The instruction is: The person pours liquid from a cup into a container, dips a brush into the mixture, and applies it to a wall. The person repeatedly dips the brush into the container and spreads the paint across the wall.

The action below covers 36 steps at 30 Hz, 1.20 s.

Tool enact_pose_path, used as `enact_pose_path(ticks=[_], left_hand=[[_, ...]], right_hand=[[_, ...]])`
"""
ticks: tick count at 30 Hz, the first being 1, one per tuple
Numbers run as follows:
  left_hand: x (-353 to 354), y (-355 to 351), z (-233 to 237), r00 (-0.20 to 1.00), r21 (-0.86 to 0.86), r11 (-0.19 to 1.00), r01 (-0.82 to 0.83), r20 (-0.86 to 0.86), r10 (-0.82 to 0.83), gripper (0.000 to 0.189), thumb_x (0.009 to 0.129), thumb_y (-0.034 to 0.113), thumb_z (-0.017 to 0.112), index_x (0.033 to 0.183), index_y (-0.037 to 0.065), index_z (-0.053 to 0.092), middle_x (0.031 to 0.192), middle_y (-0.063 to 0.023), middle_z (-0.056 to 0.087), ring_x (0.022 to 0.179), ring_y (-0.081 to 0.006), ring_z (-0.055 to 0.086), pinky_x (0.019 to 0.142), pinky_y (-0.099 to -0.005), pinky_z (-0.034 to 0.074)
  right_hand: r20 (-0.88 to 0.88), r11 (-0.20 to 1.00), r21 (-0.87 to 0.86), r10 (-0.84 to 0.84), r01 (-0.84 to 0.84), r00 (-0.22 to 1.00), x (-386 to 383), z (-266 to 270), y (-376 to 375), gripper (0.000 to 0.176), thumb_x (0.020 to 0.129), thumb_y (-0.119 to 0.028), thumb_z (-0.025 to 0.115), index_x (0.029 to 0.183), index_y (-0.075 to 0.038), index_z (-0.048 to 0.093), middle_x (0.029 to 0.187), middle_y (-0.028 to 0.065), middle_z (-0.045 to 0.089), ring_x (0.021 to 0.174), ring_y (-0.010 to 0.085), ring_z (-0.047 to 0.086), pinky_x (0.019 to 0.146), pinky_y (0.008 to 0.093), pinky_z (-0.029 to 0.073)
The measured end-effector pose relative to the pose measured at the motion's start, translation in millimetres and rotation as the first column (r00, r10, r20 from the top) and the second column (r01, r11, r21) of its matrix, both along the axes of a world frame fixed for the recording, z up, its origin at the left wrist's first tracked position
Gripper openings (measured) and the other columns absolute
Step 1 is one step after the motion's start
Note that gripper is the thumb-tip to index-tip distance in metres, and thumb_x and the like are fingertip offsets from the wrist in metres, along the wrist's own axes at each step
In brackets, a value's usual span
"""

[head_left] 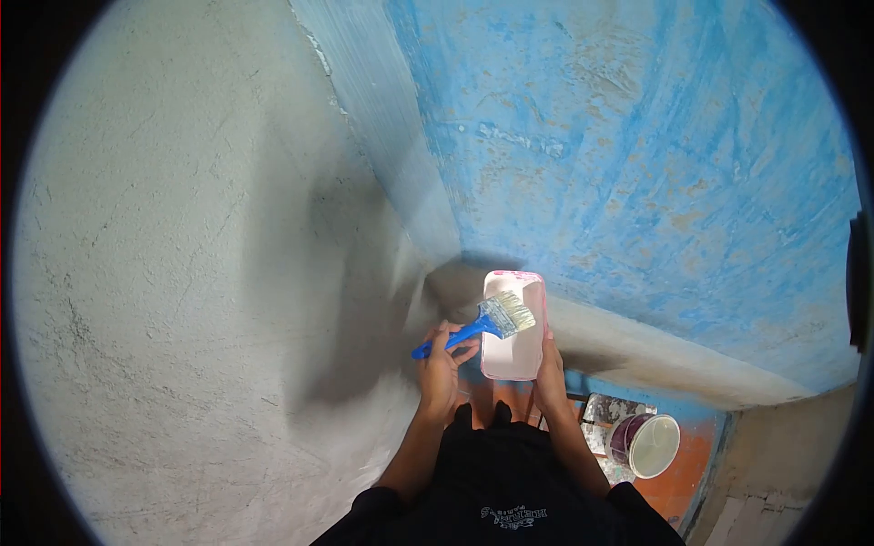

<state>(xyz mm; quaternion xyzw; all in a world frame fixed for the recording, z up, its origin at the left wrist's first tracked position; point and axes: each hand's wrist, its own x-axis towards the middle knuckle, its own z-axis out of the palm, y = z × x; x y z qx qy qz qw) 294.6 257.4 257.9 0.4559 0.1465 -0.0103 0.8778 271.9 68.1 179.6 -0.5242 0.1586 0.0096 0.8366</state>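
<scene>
My left hand (440, 362) is closed around the blue handle of a paintbrush (492, 318), whose wide pale bristles point right. The brush overlaps a rectangular paint tray (514, 362) with pink smears on its rim and whitish paint inside. My right hand (550, 375) grips the tray along its right side, fingers mostly hidden behind it. Ahead of me is a wall (637, 182) of patchy blue paint, with a pale grey-white strip (382, 118) down its left edge at the corner.
A rough grey wall (164, 255) rises close on my left. At the lower right a bucket (654, 446) with pale contents stands on a paint-spattered board (619, 409). Orange tiled floor (687, 469) shows around it. A dark object (858, 282) juts in at the right edge.
</scene>
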Motion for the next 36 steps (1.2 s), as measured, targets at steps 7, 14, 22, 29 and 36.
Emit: enact_pose_path(ticks=[7, 14, 22, 29, 36], left_hand=[[1.5, -5.4, -14.4, 0.993, -0.079, 0.995, -0.052, 0.100, 0.060, 0.022, 0.106, 0.024, 0.055, 0.112, 0.005, 0.062, 0.118, -0.0097, 0.064, 0.101, -0.0232, 0.070, 0.095, -0.0416, 0.057], [43.9, -29.9, 14.5, 0.905, -0.152, 0.966, -0.208, 0.346, 0.249, 0.026, 0.108, 0.025, 0.054, 0.116, 0.001, 0.059, 0.119, -0.0106, 0.063, 0.103, -0.0244, 0.069, 0.098, -0.0420, 0.056], [111.1, -69.1, 53.2, 0.788, -0.242, 0.889, -0.388, 0.414, 0.456, 0.043, 0.109, 0.037, 0.051, 0.133, 0.001, 0.052, 0.130, -0.0116, 0.062, 0.123, -0.0278, 0.063, 0.109, -0.0445, 0.049], [92.0, -67.1, -101.1, 0.889, -0.062, 0.905, -0.420, 0.172, 0.425, 0.052, 0.108, 0.037, 0.053, 0.139, -0.005, 0.049, 0.129, -0.0271, 0.062, 0.123, -0.0347, 0.064, 0.106, -0.0434, 0.052], [65.6, -42.6, -186.8, 0.904, 0.099, 0.899, -0.426, 0.084, 0.419, 0.047, 0.109, 0.032, 0.053, 0.133, -0.008, 0.055, 0.114, -0.0255, 0.068, 0.105, -0.0327, 0.072, 0.094, -0.0388, 0.060]], right_hand=[[-0.014, 0.999, 0.037, -0.011, 0.011, 1.000, 9.8, 18.6, -15.8, 0.062, 0.113, -0.043, 0.033, 0.157, 0.001, 0.035, 0.152, 0.0133, 0.047, 0.139, 0.0213, 0.047, 0.115, 0.0349, 0.037], [0.034, 0.998, 0.054, 0.011, -0.013, 0.999, 11.4, 11.9, -34.2, 0.061, 0.113, -0.045, 0.034, 0.155, -0.002, 0.038, 0.148, 0.0106, 0.051, 0.134, 0.0207, 0.051, 0.112, 0.0362, 0.040], [0.028, 0.999, 0.037, 0.033, -0.034, 0.999, -11.3, 13.0, -52.7, 0.060, 0.114, -0.041, 0.033, 0.155, 0.002, 0.038, 0.146, 0.0121, 0.052, 0.133, 0.0201, 0.051, 0.111, 0.0334, 0.040], [0.006, 1.000, 0.023, 0.017, -0.018, 1.000, -27.7, -1.5, -75.1, 0.060, 0.113, -0.043, 0.034, 0.152, 0.003, 0.043, 0.143, 0.0119, 0.054, 0.131, 0.0189, 0.052, 0.110, 0.0325, 0.041], [-0.038, 1.000, 0.007, 0.020, -0.020, 0.999, -36.4, -9.9, -80.3, 0.061, 0.113, -0.043, 0.033, 0.152, 0.003, 0.042, 0.144, 0.0126, 0.053, 0.132, 0.0198, 0.051, 0.111, 0.0330, 0.040]])
